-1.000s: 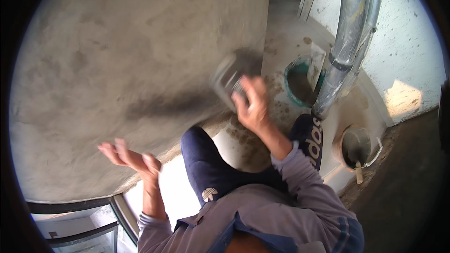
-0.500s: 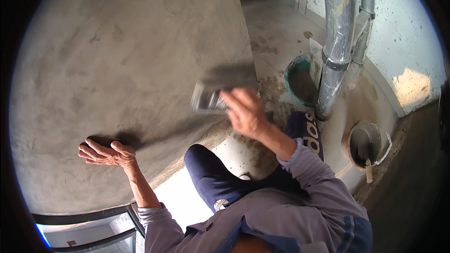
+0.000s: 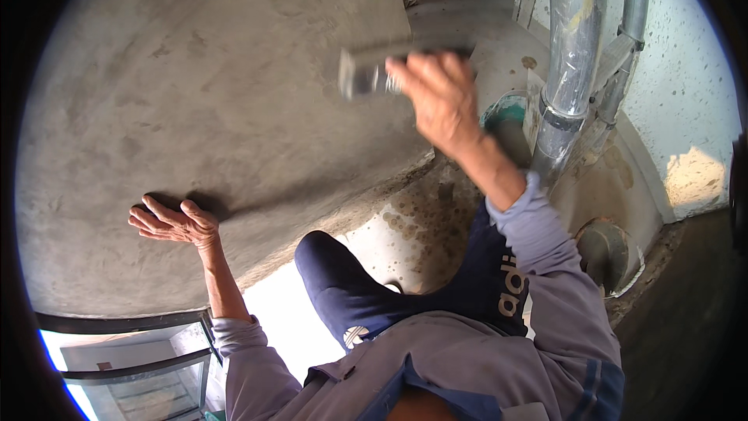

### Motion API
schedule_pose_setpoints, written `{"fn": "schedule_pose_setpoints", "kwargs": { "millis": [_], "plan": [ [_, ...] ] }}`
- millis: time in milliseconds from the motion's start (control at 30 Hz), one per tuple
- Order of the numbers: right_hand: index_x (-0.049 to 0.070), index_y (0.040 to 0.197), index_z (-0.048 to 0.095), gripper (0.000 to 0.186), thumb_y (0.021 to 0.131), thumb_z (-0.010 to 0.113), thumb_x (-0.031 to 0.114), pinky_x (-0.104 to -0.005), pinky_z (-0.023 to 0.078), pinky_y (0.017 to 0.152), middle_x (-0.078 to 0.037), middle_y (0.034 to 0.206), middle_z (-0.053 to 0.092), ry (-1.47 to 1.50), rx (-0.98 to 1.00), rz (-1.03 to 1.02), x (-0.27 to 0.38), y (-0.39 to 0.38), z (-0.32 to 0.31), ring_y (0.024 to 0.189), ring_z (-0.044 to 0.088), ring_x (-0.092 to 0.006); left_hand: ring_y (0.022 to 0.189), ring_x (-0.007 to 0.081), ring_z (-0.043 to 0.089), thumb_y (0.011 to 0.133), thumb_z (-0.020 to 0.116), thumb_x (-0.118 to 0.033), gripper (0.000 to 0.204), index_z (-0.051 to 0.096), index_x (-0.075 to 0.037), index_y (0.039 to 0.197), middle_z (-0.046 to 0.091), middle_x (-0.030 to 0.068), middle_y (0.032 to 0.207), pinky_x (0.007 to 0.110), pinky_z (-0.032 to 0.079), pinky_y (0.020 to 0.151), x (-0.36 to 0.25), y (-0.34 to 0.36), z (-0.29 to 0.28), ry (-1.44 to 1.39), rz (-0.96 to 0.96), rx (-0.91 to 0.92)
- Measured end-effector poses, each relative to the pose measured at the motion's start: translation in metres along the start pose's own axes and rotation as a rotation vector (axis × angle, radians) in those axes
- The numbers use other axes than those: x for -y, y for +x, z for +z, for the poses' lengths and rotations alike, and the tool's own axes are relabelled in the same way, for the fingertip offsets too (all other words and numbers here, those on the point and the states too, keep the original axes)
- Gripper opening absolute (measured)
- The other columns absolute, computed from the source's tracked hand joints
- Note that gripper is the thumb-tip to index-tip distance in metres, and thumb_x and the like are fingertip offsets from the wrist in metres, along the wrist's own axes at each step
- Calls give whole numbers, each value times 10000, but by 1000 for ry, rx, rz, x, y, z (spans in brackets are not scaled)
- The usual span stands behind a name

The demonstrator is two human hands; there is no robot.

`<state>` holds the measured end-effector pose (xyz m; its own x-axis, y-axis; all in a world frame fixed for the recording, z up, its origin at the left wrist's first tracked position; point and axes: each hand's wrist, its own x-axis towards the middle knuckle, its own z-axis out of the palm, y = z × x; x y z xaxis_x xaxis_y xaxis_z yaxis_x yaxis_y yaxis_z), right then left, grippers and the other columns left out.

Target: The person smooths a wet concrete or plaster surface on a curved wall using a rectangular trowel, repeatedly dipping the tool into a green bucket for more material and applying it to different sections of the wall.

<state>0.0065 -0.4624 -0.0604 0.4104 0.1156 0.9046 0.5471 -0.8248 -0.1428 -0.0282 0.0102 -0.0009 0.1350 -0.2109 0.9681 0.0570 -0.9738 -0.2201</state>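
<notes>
My right hand (image 3: pixel 439 97) grips a grey plastering float (image 3: pixel 370 74), blurred with motion, held against the upper right part of a grey plastered wall (image 3: pixel 195 93). My left hand (image 3: pixel 173 222) rests flat on the lower part of the same wall, fingers spread and holding nothing. My bent knee in dark blue trousers (image 3: pixel 343 281) shows between the arms.
Silver pipes (image 3: pixel 573 54) run down the corner at right, beside a white speckled wall (image 3: pixel 686 86). A teal bucket (image 3: pixel 506 113) stands by the pipes and a grey mortar-crusted bucket (image 3: pixel 604 253) sits lower right. A dark-framed window (image 3: pixel 125 359) lies at lower left.
My right hand has carried the float up along the wall's right side. My left hand has moved from the air onto the wall and stays pressed there.
</notes>
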Motion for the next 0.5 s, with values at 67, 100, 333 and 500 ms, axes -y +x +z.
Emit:
{"fn": "schedule_pose_setpoints", "kwargs": {
  "millis": [67,100,333,500],
  "plan": [
    [108,1232,739,440,824,608,10,-413,455,841,-42,1121,659,77,54,34,31,-56,17,991,575,-244,1574,391,121,1067,284,-595,764,366,-28,1573,184,208,1689,603,102,1226,-1,0,0,-21,-24,5],
    [113,1239,730,456,815,601,8,-418,461,896,-41,1152,653,163,73,31,47,-82,23,1028,567,-244,1573,393,130,1068,281,-592,759,372,-32,1573,194,209,1688,598,91,1231,-1,0,0,-11,-22,-2],
    [78,1286,687,449,854,620,-26,-418,447,856,-107,1143,616,159,-19,96,38,-22,-10,946,557,-276,1576,395,132,1070,277,-579,748,383,-37,1574,199,220,1688,600,61,1236,0,-1,1,-17,-6,-12],
    [151,1193,716,344,862,683,66,-394,466,811,2,1050,621,12,-317,-135,5,128,-53,925,571,-237,1576,384,135,1060,265,-617,783,375,-43,1581,206,208,1688,597,76,1231,2,-1,2,-22,-15,-13]
  ]
}}
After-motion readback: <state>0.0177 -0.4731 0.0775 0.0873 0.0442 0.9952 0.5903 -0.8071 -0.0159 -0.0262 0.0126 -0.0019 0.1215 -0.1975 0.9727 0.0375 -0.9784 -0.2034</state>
